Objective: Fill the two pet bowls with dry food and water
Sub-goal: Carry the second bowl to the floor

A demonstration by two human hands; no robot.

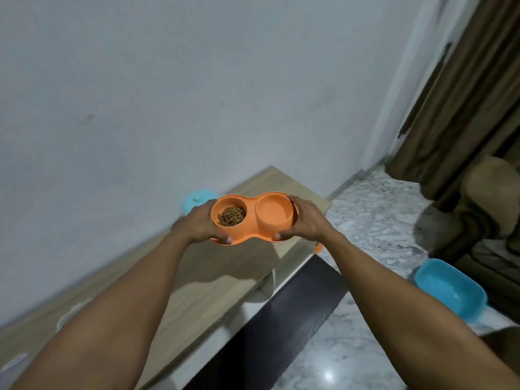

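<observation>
Both hands carry the orange double feeder [254,235] out in front, above the far end of the wooden counter [213,277]. Left hand [198,223] wraps the left end, thumb on the near rim; right hand [305,220] wraps the right end the same way. Both closed on the feeder, neither free.

Left bowl [229,211] has brown dry food [231,215] in it, approx a third full, piled toward the middle. Right bowl [273,212] looks dry and bare, so I'd say water is yet to go in.

Risks, as I judge it:
- Feeder is held by its thin ends only, w/ nothing under the middle. A slack grip on either side and it tips, and the loose food spills onto the counter or the marble floor [365,333].
- Once water's in, the right side gets heavier and sloshes; any tilt toward the left bowl would wet the food.
- The shiny floor looks slick if water lands on it.

Hard to tell:
- Fingers under the feeder are hidden, so how firm the hold is, can't say.
- A light blue lidded thing [197,199] sits behind the left hand, mostly covered; maybe the food tub, not sure.
- No tap, jug or bottle in sight.
- A blue tray [447,288] lies on the floor at right, near the brown curtain [450,108]; purpose unclear.
- White shapes at the near left counter edge are blurred & cut off.
</observation>
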